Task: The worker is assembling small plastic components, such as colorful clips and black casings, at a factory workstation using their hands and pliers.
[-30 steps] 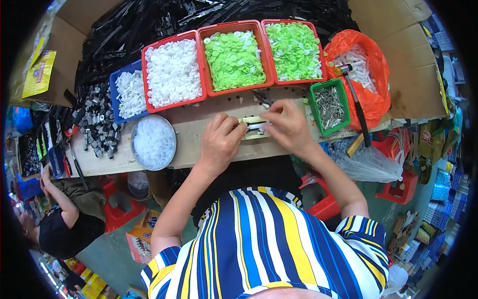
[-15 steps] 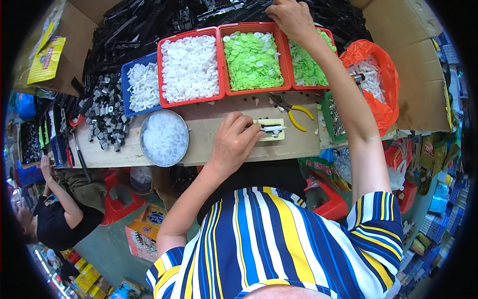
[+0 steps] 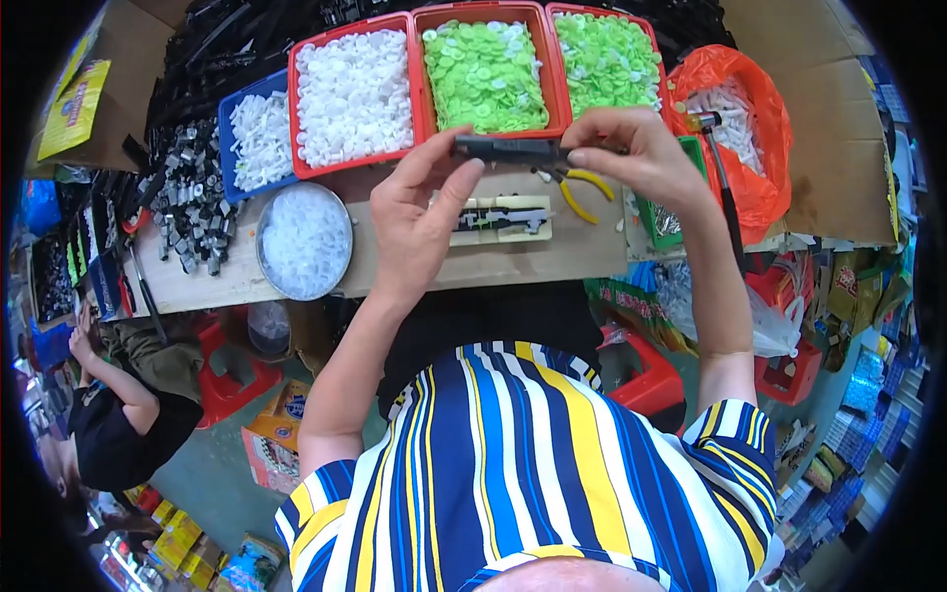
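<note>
Between my left hand [image 3: 422, 212] and my right hand [image 3: 636, 158] is a long dark plastic piece [image 3: 515, 150], held level above the bench. The left thumb and fingers pinch its left end, and the right fingers pinch its right end. Just below it on the bench lies a cream fixture block [image 3: 523, 233], with black and white parts set in its slot. Yellow-handled pliers [image 3: 589, 193] rest beside the block, partly behind my right hand. Behind the held piece stands a red tray [image 3: 554, 69] of green discs.
Further trays hold white caps [image 3: 357, 99], white sticks [image 3: 258, 138] and green discs [image 3: 609, 64]. A round tin [image 3: 347, 259] of translucent pieces stands left, near loose metallic parts [image 3: 197, 187]. At right are an orange bag [image 3: 774, 187] and a hammer [image 3: 725, 183]. Another person [image 3: 128, 405] sits at left.
My right hand has come back from the pile of black parts behind the trays. My left hand has left the fixture block and risen. Both now hold the dark piece.
</note>
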`<state>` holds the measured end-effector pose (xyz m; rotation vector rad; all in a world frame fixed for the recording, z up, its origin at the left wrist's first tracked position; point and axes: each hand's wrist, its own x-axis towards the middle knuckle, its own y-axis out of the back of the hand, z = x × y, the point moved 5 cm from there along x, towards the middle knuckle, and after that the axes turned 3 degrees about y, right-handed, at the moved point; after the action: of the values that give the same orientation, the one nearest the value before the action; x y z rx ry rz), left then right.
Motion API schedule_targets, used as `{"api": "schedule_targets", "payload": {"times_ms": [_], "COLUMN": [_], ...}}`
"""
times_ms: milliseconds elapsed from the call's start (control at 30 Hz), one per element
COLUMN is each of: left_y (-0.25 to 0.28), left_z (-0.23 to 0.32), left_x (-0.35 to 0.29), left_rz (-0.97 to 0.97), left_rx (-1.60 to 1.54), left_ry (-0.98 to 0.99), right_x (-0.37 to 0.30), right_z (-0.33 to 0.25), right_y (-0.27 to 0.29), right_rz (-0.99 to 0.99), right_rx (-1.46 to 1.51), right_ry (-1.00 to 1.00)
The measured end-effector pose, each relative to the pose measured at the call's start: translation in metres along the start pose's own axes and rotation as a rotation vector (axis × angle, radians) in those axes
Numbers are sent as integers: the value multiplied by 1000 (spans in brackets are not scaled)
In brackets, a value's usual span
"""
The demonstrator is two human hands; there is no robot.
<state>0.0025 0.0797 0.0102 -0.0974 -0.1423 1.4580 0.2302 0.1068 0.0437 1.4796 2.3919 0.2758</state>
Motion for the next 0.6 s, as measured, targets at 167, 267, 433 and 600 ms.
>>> {"api": "schedule_targets", "payload": {"times_ms": [167, 267, 433, 600], "left_y": [8, 13, 29, 56], "left_z": [-21, -29, -15, -5], "left_x": [-14, -26, -38, -41], "left_rz": [36, 51, 178, 215], "left_rx": [-187, -248, 109, 419], "left_ry": [224, 312, 123, -81], "right_x": [-26, -36, -34, -31], "right_z": [-18, -23, 0, 23], "right_y": [-33, -54, -68, -82], "right_rz": [272, 307, 305, 303], "right_rx": [-372, -757, -586, -552], "right_ry": [330, 488, 475, 408]}}
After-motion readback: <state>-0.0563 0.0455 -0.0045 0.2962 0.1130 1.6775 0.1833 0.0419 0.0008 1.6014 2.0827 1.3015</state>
